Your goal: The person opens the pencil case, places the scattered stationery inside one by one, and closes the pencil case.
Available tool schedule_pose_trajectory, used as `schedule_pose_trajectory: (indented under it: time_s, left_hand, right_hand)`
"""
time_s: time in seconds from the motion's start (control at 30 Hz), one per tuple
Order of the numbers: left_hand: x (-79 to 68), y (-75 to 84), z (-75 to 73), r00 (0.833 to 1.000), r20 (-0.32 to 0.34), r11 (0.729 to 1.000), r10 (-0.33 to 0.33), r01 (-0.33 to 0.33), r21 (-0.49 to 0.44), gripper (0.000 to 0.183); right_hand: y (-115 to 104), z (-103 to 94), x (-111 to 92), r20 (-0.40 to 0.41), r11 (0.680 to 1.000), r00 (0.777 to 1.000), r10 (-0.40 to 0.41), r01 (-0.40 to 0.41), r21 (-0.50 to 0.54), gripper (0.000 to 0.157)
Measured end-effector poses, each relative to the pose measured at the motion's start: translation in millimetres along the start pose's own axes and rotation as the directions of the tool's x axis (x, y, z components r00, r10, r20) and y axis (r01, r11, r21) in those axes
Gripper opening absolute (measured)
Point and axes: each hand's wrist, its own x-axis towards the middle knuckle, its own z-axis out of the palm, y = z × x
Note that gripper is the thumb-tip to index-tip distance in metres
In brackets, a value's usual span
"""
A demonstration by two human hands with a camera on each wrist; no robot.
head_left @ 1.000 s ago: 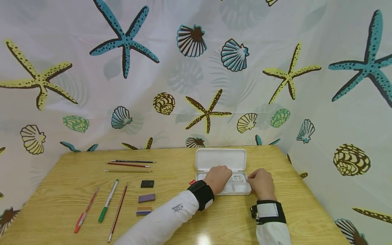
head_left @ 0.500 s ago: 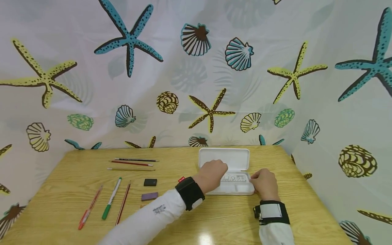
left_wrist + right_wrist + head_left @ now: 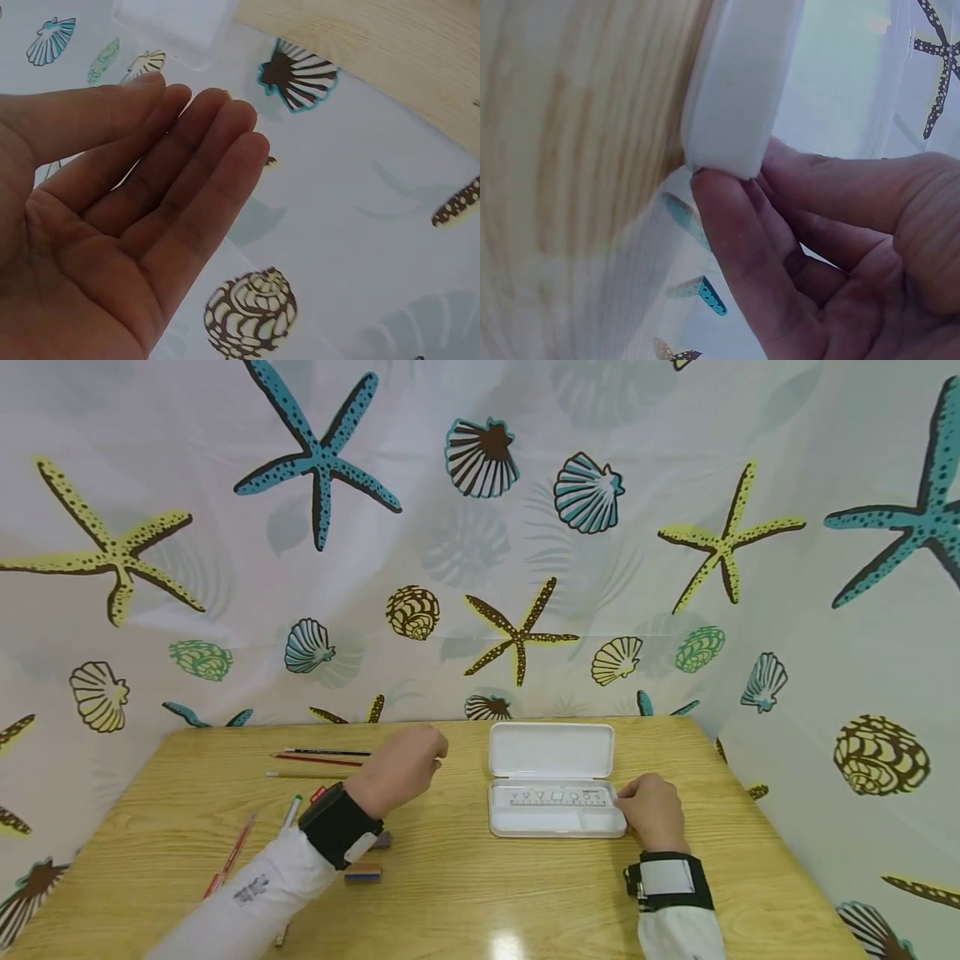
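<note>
leftward, away from the white case [image 3: 528, 821], the left hand [image 3: 397, 770] has been moved; nothing is held in its loose fingers, by the pencils [image 3: 307, 775]. the case, with its lid [image 3: 551, 750] raised and a ruler [image 3: 558, 797] inside, is placed far right on the surface [image 3: 450, 910], its right end pinched by the right hand [image 3: 652, 814].

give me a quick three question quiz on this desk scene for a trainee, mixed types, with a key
1. Which thing lies inside the open white case?
A) green marker
B) ruler
C) dark eraser

2. True or false: the left hand holds nothing.

3. Fill the gap: in the head view, the right hand holds the case by its ____ end.

Key: 1. B; 2. true; 3. right.
</note>
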Motion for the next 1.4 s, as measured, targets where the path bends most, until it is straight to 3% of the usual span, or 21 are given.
schedule_pose_trajectory:
  time_s: [0.27, 0.43, 0.63, 0.7, 0.8, 0.87, 1.13, 1.4]
  left_hand:
    - [-25.4, -45.7, -5.0, 0.997, 0.057, 0.998, -0.058, 0.058, 0.002, 0.015]
    - [-33.5, -65.6, 6.5, 0.992, 0.103, 0.998, -0.066, 0.066, 0.008, 0.017]
    - [-41.1, -83.3, 26.1, 0.972, 0.211, 0.994, -0.107, 0.112, -0.012, 0.016]
    - [-42.8, -87.1, 29.9, 0.969, 0.228, 0.995, -0.092, 0.100, -0.023, 0.015]
    - [-45.0, -90.2, 33.2, 0.970, 0.237, 0.995, -0.060, 0.076, -0.060, 0.039]
    - [-46.2, -90.3, 34.4, 0.967, 0.249, 0.993, -0.052, 0.077, -0.090, 0.045]
    - [-47.9, -89.2, 37.4, 0.964, 0.256, 0.992, -0.068, 0.093, -0.087, 0.022]
    - [-47.8, -93.6, 41.7, 0.969, 0.245, 0.993, -0.046, 0.071, -0.092, 0.025]
  right_hand:
    - [1, 1.2, 0, -0.004, 1.000, 1.000, -0.003, 0.003, 0.002, 0.017]
    - [1, 1.1, -2, -0.005, 1.000, 1.000, -0.007, 0.007, 0.010, 0.016]
    - [2, 1.6, -1, 0.005, 1.000, 1.000, 0.009, -0.009, 0.018, 0.016]
    - [2, 1.4, -1, 0.006, 1.000, 1.000, 0.010, -0.010, 0.015, 0.016]
    - [1, 1.8, 0, -0.002, 1.000, 1.000, 0.013, -0.013, 0.013, 0.015]
    - [1, 2.2, 0, -0.007, 1.000, 1.000, 0.007, -0.007, 0.015, 0.015]
    - [1, 1.1, -2, -0.014, 1.000, 1.000, -0.017, 0.017, 0.020, 0.015]
    - [-1, 0.8, -3, -0.010, 1.000, 1.000, 0.004, -0.004, 0.015, 0.015]
